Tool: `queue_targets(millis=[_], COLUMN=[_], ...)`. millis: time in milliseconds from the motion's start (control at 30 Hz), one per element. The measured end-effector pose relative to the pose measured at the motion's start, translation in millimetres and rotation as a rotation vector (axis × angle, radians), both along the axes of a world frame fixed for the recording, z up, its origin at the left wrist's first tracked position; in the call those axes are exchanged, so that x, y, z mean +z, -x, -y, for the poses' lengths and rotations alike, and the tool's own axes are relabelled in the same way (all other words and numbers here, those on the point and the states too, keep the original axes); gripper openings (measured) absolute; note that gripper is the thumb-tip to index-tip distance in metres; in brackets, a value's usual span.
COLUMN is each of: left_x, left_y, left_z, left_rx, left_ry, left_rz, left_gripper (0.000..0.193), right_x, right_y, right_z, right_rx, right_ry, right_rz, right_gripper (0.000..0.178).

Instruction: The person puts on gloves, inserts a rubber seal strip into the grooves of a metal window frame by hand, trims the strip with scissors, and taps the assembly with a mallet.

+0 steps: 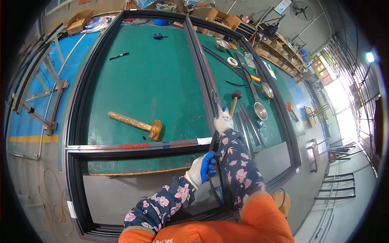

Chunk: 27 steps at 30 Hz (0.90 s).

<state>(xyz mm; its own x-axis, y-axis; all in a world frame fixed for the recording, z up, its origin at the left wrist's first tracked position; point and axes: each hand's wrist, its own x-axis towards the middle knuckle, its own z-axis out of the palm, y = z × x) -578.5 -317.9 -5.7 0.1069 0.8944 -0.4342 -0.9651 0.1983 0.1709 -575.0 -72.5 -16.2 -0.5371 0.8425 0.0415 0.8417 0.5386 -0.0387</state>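
My left hand [204,167], in a white and blue work glove, is closed around a flexible black strip [211,187] that hangs down in a loop below it. The gloved right hand [223,120] rests against the dark metal upright [203,69] of a large divided frame, fingers stretched forward along it. A wooden-handled mallet [234,104] with a black head lies just beyond the right hand. To the left, inside the frame, another mallet [135,124] with a brownish head lies on the green tabletop [162,77].
In the right-hand section are dark metal strips [248,126], a roll of tape [232,61] and metal bowls [260,111]. A blue tape measure [159,36] and black marker [119,56] lie in the left section. Metal stands [44,81] stand left; shelves [279,52] line the back.
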Motion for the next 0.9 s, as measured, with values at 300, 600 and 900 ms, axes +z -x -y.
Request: queue_targets(millis=[300, 600, 900], left_x=[-9, -11, -17], left_y=[-18, -24, -55], left_z=[5, 0, 42], left_rx=[-0.029, -0.011, -0.091], left_ry=[-0.06, -0.096, -0.076], left_rz=[0.066, 0.062, 0.016], left_gripper=[0.035, 0.036, 0.036], right_x=[30, 8, 17], right_y=[-1, -14, 11], right_z=[10, -22, -26], right_rx=[-0.027, -0.053, -0.187], right_ry=[0.066, -0.004, 0.015], right_rz=[0.12, 0.058, 0.111], right_gripper=[0.074, 0.069, 0.048])
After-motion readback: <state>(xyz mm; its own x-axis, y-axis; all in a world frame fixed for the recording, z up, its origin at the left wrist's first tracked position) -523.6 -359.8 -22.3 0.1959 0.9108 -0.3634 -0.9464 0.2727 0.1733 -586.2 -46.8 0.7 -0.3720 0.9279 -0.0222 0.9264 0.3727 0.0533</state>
